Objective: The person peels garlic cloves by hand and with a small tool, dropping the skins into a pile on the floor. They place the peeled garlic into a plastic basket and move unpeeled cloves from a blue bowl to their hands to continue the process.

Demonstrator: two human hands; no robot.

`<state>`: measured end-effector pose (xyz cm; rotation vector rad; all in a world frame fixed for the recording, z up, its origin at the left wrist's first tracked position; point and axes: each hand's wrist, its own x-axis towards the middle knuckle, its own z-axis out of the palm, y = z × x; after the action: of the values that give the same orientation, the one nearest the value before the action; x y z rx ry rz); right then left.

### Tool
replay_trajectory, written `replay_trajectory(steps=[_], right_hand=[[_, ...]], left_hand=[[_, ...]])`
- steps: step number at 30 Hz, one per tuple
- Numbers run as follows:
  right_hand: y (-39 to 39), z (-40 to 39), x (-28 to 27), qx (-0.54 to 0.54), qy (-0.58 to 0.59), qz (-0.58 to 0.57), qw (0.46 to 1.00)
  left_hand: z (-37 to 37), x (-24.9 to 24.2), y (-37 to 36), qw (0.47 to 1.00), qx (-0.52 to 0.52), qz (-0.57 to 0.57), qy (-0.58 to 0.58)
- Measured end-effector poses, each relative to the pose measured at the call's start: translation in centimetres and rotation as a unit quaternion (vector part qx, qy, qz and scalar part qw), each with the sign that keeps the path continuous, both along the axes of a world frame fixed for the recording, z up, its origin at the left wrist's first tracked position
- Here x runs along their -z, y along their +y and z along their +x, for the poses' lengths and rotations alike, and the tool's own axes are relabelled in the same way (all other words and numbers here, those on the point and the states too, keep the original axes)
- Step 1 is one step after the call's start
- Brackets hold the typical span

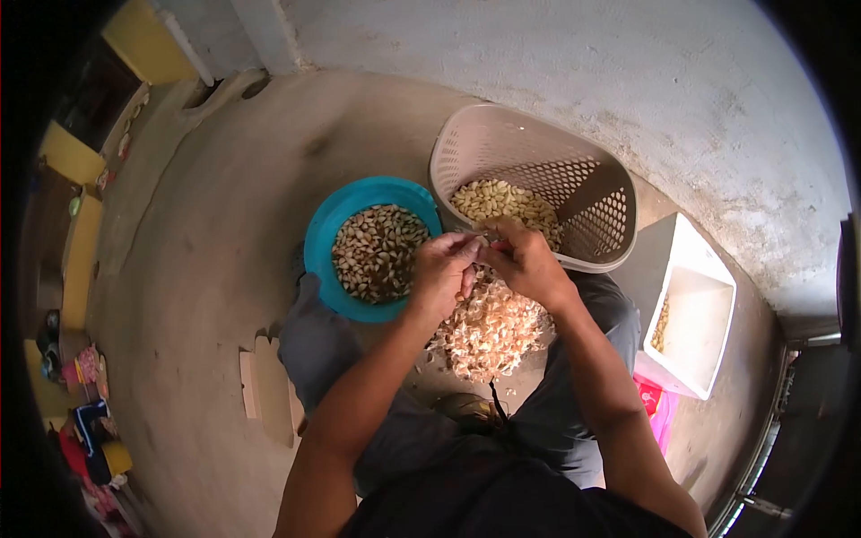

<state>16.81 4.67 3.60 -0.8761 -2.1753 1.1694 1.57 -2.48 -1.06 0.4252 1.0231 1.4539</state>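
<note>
My left hand [439,273] and my right hand [529,264] meet at the fingertips above a pile of papery garlic skins [498,332]. The left fingers pinch what looks like a garlic clove, mostly hidden by the fingers. A small red object [502,244] shows in my closed right hand; its kind is not clear. Left of the hands stands a turquoise basin [325,285] with unpeeled garlic cloves [377,247] in dark liquid. Just beyond the hands, a grey-beige plastic basket [480,148] holds pale peeled cloves [511,202].
A white foam box [704,309] with some pale pieces inside stands at the right, a pink bag [662,417] beside it. Flattened cardboard [269,390] lies left of my leg. A wall [628,81] runs behind the basket. Clothes [85,439] lie far left.
</note>
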Motion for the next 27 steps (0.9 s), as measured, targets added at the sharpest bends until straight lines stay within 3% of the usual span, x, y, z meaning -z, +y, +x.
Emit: replay_trajectory(steps=[5, 11, 18, 22, 27], right_hand=[[0.3, 0.3, 0.8, -0.034, -0.015, 0.109, 0.993], [0.1, 0.3, 0.4, -0.008, -0.035, 0.046, 0.998], [-0.1, 0.3, 0.4, -0.021, -0.015, 0.056, 0.998], [-0.3, 0.5, -0.6, -0.006, 0.014, -0.115, 0.993], [0.6, 0.3, 0.1, 0.005, 0.134, -0.284, 0.949]], left_hand=[[0.0, 0.4, 0.2, 0.999, 0.012, 0.004, 0.036], [0.2, 0.3, 0.2, 0.999, -0.038, 0.010, -0.017], [0.0, -0.5, 0.1, 0.997, -0.042, 0.033, 0.053], [0.3, -1.1, 0.1, 0.994, -0.054, 0.024, 0.096], [-0.2, -0.2, 0.3, 0.998, -0.022, 0.035, 0.041]])
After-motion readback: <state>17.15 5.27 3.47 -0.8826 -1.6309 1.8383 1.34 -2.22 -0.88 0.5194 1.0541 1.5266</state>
